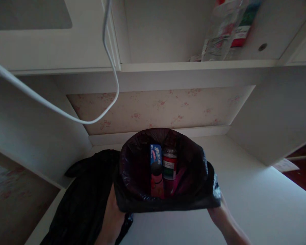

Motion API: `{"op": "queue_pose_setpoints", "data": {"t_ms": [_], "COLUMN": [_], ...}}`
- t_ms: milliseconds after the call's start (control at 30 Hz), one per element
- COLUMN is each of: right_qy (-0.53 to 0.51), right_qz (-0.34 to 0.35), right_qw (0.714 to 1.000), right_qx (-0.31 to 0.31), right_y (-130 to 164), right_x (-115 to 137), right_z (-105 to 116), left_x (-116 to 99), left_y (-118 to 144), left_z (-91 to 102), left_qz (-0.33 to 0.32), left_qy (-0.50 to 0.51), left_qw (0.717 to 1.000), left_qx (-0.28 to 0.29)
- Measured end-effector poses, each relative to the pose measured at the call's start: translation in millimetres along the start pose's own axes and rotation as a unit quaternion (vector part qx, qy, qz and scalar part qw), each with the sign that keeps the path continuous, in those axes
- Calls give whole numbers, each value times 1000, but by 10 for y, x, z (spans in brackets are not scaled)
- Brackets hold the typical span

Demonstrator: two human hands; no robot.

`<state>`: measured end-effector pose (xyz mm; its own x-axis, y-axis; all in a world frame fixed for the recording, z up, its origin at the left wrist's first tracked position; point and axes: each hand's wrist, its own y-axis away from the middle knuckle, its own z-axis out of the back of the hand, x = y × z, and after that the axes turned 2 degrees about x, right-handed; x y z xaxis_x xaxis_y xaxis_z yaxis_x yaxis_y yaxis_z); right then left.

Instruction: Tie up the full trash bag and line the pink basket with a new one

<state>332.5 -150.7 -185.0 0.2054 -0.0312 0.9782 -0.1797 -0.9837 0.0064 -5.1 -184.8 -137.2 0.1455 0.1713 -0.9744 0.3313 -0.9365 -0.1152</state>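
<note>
A trash bin (pixel 165 204) lined with a black plastic bag is held up in front of me between my two hands. My left hand (pixel 115 204) grips its left side, and my right hand (pixel 216 209) grips its right side. The fingers of both hands are mostly hidden by the bin and the overhanging liner. Inside the bin lie a blue and pink snack box (pixel 156 166) and a clear plastic bottle (pixel 169 165) with a red, white and green label. Bunched black plastic (pixel 84 190) lies left of the bin, close to my left forearm.
Overhead, a white open shelf (pixel 163 30) holds clear plastic bottles (pixel 220 37) at the right. A white cable (pixel 91 120) hangs in a loop at the upper left. White side panels flank a white surface (pixel 250 204), with flowered wallpaper (pixel 165 105) behind.
</note>
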Motion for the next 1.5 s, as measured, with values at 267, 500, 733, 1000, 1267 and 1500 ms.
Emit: {"op": "queue_pose_setpoints", "data": {"t_ms": [267,500,733,1000,1267,1500], "right_qy": [-9,-85,-79,-21,55,37], "right_qz": [-14,-102,-55,-1,-20,31], "right_qw": [1000,979,988,993,988,986], "right_qx": [-7,154,119,119,141,160], "right_y": [-265,-752,-1092,-1131,-1273,-1264], "right_x": [1092,1353,1565,1822,1911,1969], "right_z": [-428,-562,-740,-885,-1095,-1190], "left_x": [-408,-544,-779,-845,-855,-901], "left_y": [-445,-946,-1255,-1407,-1558,-1561], "left_z": [-284,-364,-482,-480,-475,-491], "left_qz": [84,100,11,-1,58,37], "left_qy": [106,107,75,76,49,70], "left_qw": [990,989,997,997,997,996], "left_qx": [29,33,11,3,-4,35]}}
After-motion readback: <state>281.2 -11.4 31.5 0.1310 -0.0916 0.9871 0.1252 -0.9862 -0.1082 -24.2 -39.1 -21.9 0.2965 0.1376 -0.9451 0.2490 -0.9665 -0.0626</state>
